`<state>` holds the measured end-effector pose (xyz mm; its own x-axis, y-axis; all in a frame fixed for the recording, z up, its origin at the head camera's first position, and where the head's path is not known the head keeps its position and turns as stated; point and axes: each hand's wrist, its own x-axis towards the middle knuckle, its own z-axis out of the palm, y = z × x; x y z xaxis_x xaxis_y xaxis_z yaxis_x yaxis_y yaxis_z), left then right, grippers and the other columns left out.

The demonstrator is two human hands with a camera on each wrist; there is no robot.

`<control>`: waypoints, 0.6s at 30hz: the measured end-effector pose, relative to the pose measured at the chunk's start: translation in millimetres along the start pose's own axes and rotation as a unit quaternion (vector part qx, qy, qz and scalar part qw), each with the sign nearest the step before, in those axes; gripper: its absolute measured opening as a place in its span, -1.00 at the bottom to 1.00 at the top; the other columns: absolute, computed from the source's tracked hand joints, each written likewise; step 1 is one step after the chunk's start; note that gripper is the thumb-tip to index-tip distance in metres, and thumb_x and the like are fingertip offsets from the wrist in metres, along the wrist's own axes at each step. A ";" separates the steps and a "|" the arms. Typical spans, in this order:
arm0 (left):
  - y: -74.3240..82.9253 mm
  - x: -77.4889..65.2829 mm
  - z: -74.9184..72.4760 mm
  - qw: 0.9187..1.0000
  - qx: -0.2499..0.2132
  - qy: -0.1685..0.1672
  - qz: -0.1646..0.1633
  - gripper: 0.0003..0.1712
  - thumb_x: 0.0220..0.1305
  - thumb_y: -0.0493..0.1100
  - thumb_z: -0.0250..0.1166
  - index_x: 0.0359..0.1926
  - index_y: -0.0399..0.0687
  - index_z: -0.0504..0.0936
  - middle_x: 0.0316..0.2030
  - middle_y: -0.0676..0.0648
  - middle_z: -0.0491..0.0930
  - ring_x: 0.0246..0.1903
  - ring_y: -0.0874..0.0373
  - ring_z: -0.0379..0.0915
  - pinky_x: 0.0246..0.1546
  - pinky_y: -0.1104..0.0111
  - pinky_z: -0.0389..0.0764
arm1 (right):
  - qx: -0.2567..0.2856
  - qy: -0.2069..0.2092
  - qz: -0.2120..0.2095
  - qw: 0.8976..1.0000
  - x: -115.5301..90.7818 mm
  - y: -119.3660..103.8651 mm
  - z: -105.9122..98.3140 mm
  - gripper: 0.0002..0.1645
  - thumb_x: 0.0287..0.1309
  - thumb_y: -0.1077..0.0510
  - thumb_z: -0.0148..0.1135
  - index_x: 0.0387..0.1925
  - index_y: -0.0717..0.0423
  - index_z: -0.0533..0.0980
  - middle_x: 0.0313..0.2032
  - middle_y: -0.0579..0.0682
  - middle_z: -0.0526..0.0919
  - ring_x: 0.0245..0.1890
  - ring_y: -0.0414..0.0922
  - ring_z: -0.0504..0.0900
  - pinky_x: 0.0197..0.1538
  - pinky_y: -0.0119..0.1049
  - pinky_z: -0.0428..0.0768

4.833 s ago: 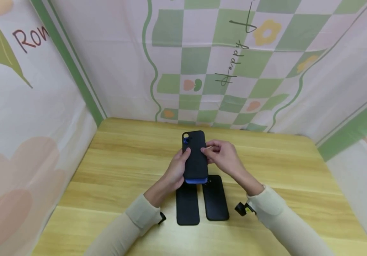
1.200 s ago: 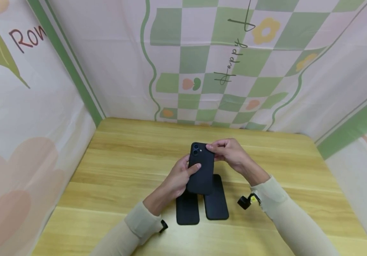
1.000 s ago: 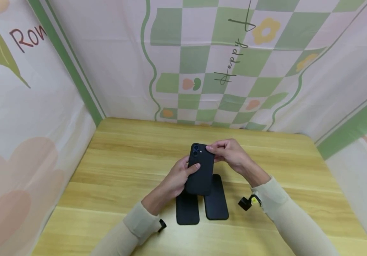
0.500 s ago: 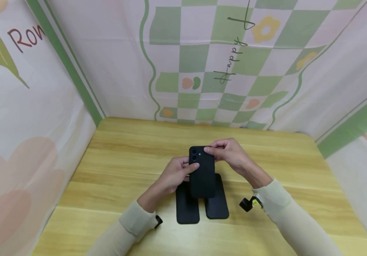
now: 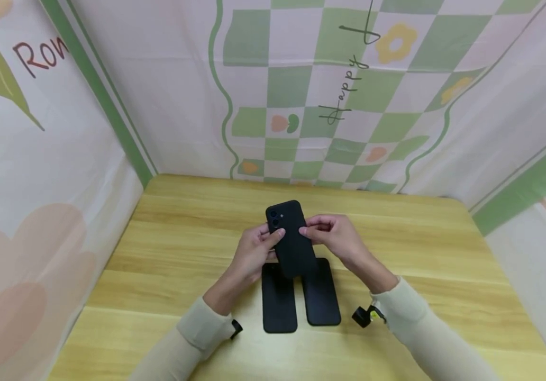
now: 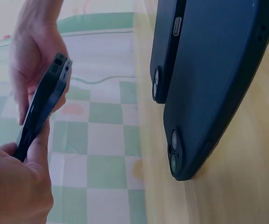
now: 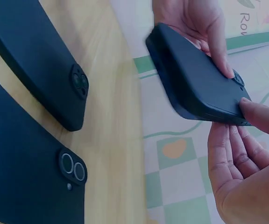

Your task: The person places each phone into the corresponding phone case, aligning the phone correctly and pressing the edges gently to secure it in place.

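Observation:
A phone in a black case [image 5: 294, 248] is held above the table, its two-lens back facing me in the head view. My left hand [image 5: 248, 253] grips its left edge, thumb across the back. On the right edge, my right hand [image 5: 336, 237] pinches it between thumb and fingers. Seen end-on in the left wrist view, the held phone [image 6: 43, 100] shows a paler layer beside the black case at one end. Below it lie two more black-cased phones, one on the left [image 5: 279, 307] and one on the right [image 5: 321, 299], backs up.
The wooden table [image 5: 182, 227] meets a patterned cloth backdrop [image 5: 287, 90] at its far edge, with more cloth at both sides. A small black camera [image 5: 361, 316] sticks out from the right sleeve; another [image 5: 237, 329] is at the left cuff.
Earlier, a blue phone showed past the case's lower end and in its camera opening; the lenses now fill that opening. Since half a second ago the phone has risen and tilted; my right hand slid down its edge.

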<state>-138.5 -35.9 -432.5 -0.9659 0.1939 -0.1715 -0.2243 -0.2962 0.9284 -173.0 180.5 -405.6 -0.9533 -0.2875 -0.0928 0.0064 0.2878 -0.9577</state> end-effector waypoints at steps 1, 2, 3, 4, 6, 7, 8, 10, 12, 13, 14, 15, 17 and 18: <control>1.4 0.0 -0.1 1.000 -0.009 0.005 0.003 -0.63 0.59 -0.23 0.23 0.29 -0.29 0.62 0.09 -0.26 0.75 0.01 0.01 0.75 -0.01 0.13 0.78 | 0.001 -0.002 0.002 1.000 -0.9 1.0 0.6 -0.67 0.35 0.19 0.44 -0.03 0.41 0.67 -0.20 0.04 0.83 -0.24 -0.17 0.77 -0.11 -0.29 0.79; 2.4 0.1 -0.4 1.000 -0.015 0.011 0.006 -0.63 0.59 -0.23 0.23 0.29 -0.29 0.62 0.10 -0.26 0.74 0.01 0.02 0.75 -0.01 0.14 0.78 | 0.001 -0.004 0.004 1.000 -1.6 2.1 1.2 -0.67 0.35 0.19 0.44 -0.02 0.41 0.67 -0.20 0.05 0.83 -0.24 -0.17 0.77 -0.11 -0.30 0.79; 3.5 0.1 -0.8 1.000 -0.020 0.015 0.009 -0.62 0.59 -0.23 0.23 0.30 -0.29 0.61 0.11 -0.26 0.74 0.02 0.02 0.75 -0.01 0.16 0.78 | 0.003 -0.006 0.007 1.000 -2.1 3.3 1.6 -0.66 0.36 0.19 0.44 -0.02 0.41 0.67 -0.20 0.04 0.82 -0.24 -0.18 0.78 -0.11 -0.31 0.78; 4.2 0.4 -1.5 0.999 -0.023 0.020 0.012 -0.62 0.59 -0.23 0.23 0.31 -0.29 0.61 0.12 -0.26 0.73 0.02 0.03 0.74 -0.01 0.18 0.78 | 0.006 -0.008 0.011 1.000 -2.7 4.4 2.2 -0.66 0.36 0.18 0.43 -0.02 0.41 0.67 -0.20 0.04 0.83 -0.25 -0.17 0.78 -0.11 -0.31 0.78; 5.9 0.6 -2.8 0.999 -0.025 0.028 0.015 -0.61 0.59 -0.22 0.23 0.31 -0.29 0.61 0.12 -0.26 0.73 0.01 0.04 0.75 -0.03 0.22 0.79 | 0.009 -0.013 0.015 1.000 -4.1 6.6 3.0 -0.66 0.37 0.18 0.42 -0.02 0.42 0.67 -0.21 0.02 0.83 -0.26 -0.18 0.79 -0.11 -0.33 0.78; 6.9 0.4 -3.4 0.999 -0.023 0.032 0.015 -0.60 0.59 -0.22 0.24 0.32 -0.28 0.61 0.12 -0.26 0.73 0.00 0.04 0.75 -0.04 0.24 0.79 | 0.011 -0.016 0.017 1.000 -4.5 7.6 3.3 -0.65 0.38 0.18 0.42 -0.01 0.43 0.67 -0.21 0.01 0.83 -0.27 -0.19 0.79 -0.12 -0.34 0.77; 7.8 0.2 -3.9 0.999 -0.022 0.035 0.015 -0.60 0.58 -0.22 0.24 0.32 -0.28 0.61 0.12 -0.26 0.73 0.00 0.04 0.75 -0.05 0.25 0.79 | 0.012 -0.018 0.018 1.000 -4.7 8.5 3.4 -0.65 0.38 0.17 0.41 -0.01 0.43 0.67 -0.22 0.00 0.83 -0.28 -0.19 0.79 -0.12 -0.34 0.77; 9.0 -0.2 -4.7 0.999 -0.019 0.037 0.015 -0.59 0.58 -0.21 0.24 0.33 -0.26 0.60 0.13 -0.25 0.73 0.03 0.02 0.75 -0.03 0.23 0.78 | 0.014 -0.021 0.020 0.999 -4.9 9.7 3.4 -0.64 0.39 0.17 0.40 0.00 0.45 0.67 -0.23 0.00 0.83 -0.29 -0.20 0.80 -0.13 -0.34 0.78; 9.8 -0.7 -5.1 0.999 -0.021 0.039 0.015 -0.59 0.59 -0.21 0.24 0.34 -0.25 0.59 0.14 -0.25 0.72 0.06 -0.01 0.74 0.00 0.20 0.77 | 0.007 -0.022 0.020 1.000 -5.0 10.7 3.3 -0.63 0.40 0.18 0.40 0.01 0.46 0.67 -0.23 0.00 0.83 -0.30 -0.21 0.79 -0.14 -0.35 0.77; 9.7 -0.9 -5.2 0.999 -0.020 0.040 0.015 -0.59 0.59 -0.21 0.24 0.34 -0.24 0.59 0.15 -0.24 0.72 0.07 -0.03 0.73 0.01 0.18 0.77 | 0.004 -0.022 0.020 1.000 -5.0 11.0 3.5 -0.64 0.40 0.18 0.40 0.01 0.46 0.67 -0.24 0.00 0.83 -0.30 -0.21 0.79 -0.14 -0.35 0.77; 9.3 -0.5 -5.6 0.999 -0.021 0.040 0.017 -0.59 0.59 -0.21 0.23 0.34 -0.24 0.59 0.15 -0.24 0.72 0.08 -0.04 0.73 0.02 0.17 0.76 | -0.001 -0.020 0.019 1.000 -5.2 11.0 3.7 -0.64 0.40 0.18 0.40 0.01 0.46 0.68 -0.25 0.01 0.83 -0.31 -0.21 0.79 -0.15 -0.35 0.77; 8.9 -0.1 -5.9 0.999 -0.023 0.040 0.018 -0.59 0.59 -0.21 0.23 0.34 -0.25 0.59 0.16 -0.24 0.72 0.09 -0.05 0.72 0.03 0.17 0.76 | -0.005 -0.018 0.017 1.000 -5.5 10.8 3.9 -0.65 0.39 0.19 0.40 0.00 0.46 0.68 -0.25 0.02 0.83 -0.32 -0.20 0.79 -0.16 -0.35 0.77; 8.4 0.6 -6.2 0.999 -0.026 0.038 0.019 -0.59 0.58 -0.22 0.24 0.34 -0.26 0.59 0.16 -0.25 0.72 0.09 -0.06 0.72 0.03 0.17 0.76 | -0.016 -0.014 0.010 1.000 -6.1 10.3 4.3 -0.66 0.38 0.21 0.40 -0.01 0.46 0.68 -0.26 0.06 0.83 -0.33 -0.21 0.78 -0.18 -0.36 0.76; 8.7 0.5 -6.1 0.999 -0.028 0.036 0.020 -0.59 0.58 -0.22 0.24 0.34 -0.26 0.59 0.16 -0.26 0.71 0.09 -0.07 0.72 0.02 0.17 0.76 | -0.021 -0.012 0.006 1.000 -6.3 9.6 4.5 -0.67 0.38 0.21 0.41 -0.02 0.46 0.69 -0.26 0.07 0.83 -0.33 -0.22 0.77 -0.19 -0.37 0.76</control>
<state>-141.7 -44.1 -426.6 -0.9806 0.1134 -0.1598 -0.1902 -0.3546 0.9155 -165.6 181.0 -415.4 -0.9460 -0.3045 -0.1111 0.0050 0.3289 -0.9444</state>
